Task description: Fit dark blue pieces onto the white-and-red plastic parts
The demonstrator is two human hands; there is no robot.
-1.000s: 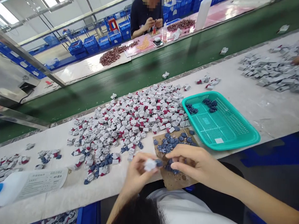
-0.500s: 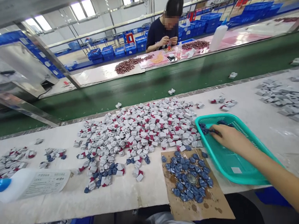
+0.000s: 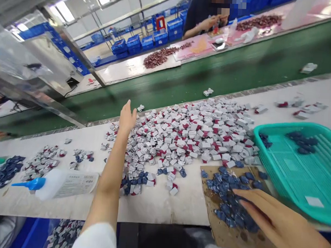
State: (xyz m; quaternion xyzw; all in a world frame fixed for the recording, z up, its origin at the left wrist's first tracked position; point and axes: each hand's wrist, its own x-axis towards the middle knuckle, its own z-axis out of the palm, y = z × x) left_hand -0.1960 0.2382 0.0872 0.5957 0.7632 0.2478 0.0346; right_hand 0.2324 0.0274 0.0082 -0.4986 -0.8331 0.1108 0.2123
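My left hand reaches far forward over the upper left edge of a big heap of small white-and-red parts, fingers stretched out and holding nothing. My right hand lies flat, fingers extended, on a cluster of small dark blue parts spread over a brown cardboard sheet at the near table edge. A teal plastic basket with a few blue parts in it sits just right of the cardboard.
A white squeeze bottle with a blue nozzle lies at the near left. More small heaps of parts lie further left. A green conveyor belt runs behind the table. A person works across it.
My right hand left the teal basket and came down on the blue parts on the cardboard. My left hand came into view and reached out to the far side of the white-and-red heap.
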